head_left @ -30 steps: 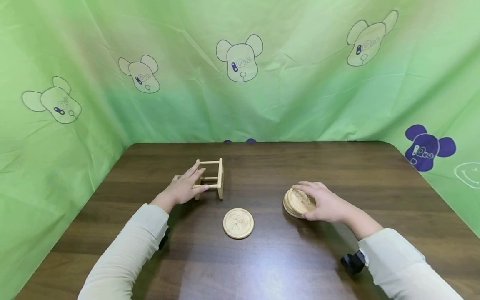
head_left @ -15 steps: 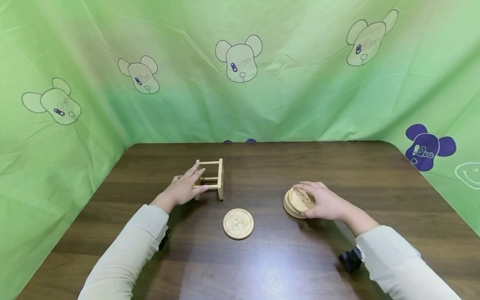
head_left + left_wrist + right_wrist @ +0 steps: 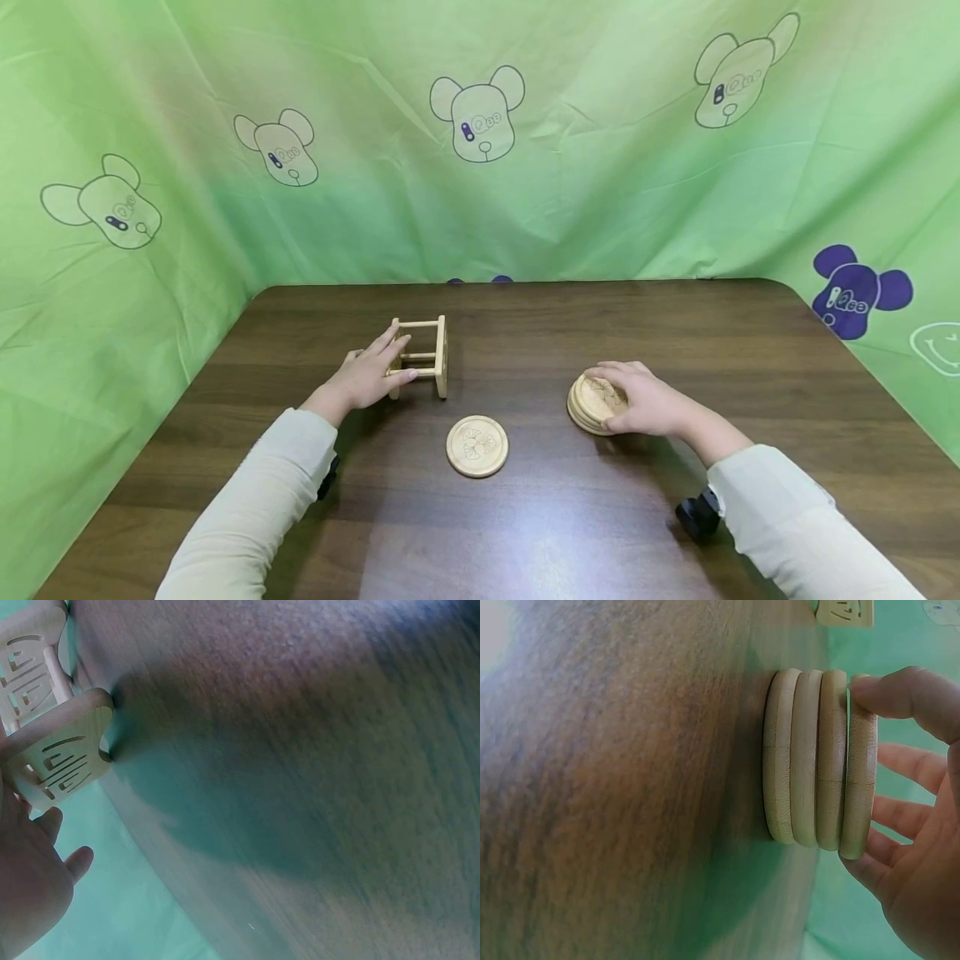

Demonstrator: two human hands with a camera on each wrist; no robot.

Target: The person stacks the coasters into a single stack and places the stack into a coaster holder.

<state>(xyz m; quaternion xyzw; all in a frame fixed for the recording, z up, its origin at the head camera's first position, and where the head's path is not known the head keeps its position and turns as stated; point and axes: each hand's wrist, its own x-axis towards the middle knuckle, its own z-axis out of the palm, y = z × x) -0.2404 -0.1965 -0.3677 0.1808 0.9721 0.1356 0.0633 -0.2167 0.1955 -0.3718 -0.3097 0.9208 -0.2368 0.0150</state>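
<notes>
In the head view, my left hand (image 3: 367, 375) holds the left side of a small wooden coaster rack (image 3: 441, 358), thumb along its front bar and fingers spread over the side panel. The left wrist view shows the rack's slotted panels (image 3: 64, 761), with two fingers away from it. My right hand (image 3: 645, 402) pinches the top round wooden coaster (image 3: 859, 772) between thumb and fingers. A thin gap parts that coaster from the stack of coasters (image 3: 806, 757) below. A single coaster (image 3: 477, 447) with an engraved leaf pattern lies flat between both hands.
The brown wood-grain table (image 3: 525, 333) has rounded far corners. A green cloth (image 3: 585, 208) with cartoon bear heads hangs behind it and along both sides. A black wrist camera (image 3: 699, 514) hangs under the right sleeve.
My right forearm has shifted slightly left and away from me, its fingers staying at the top coaster. The left hand, the rack and the single coaster look unmoved.
</notes>
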